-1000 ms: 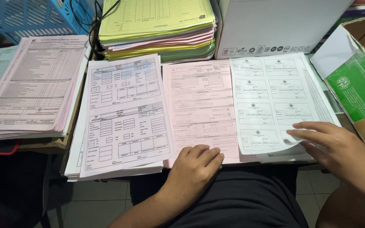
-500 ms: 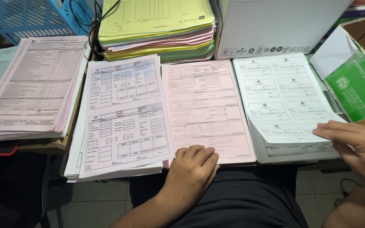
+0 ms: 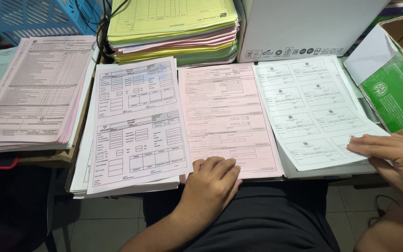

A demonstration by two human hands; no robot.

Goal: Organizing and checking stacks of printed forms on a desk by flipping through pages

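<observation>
My left hand rests with curled fingers on the near edge of a pink printed form, which lies on top of a stack in the middle. My right hand lies with its fingers flat on the lower right corner of a white sheet printed with several small boxed forms, and it holds that sheet at its edge. The white sheet lies to the right of the pink form and slightly overlaps it. A white stack of two-part forms lies left of the pink form.
A pink-edged stack of forms sits at the far left. At the back are a yellow, pink and green paper pile, a white box and a blue basket. A cardboard box with green packaging stands at the right.
My right hand has drawn the white sheet to the right, off the pink form, which now shows almost fully. My left hand has stayed in place.
</observation>
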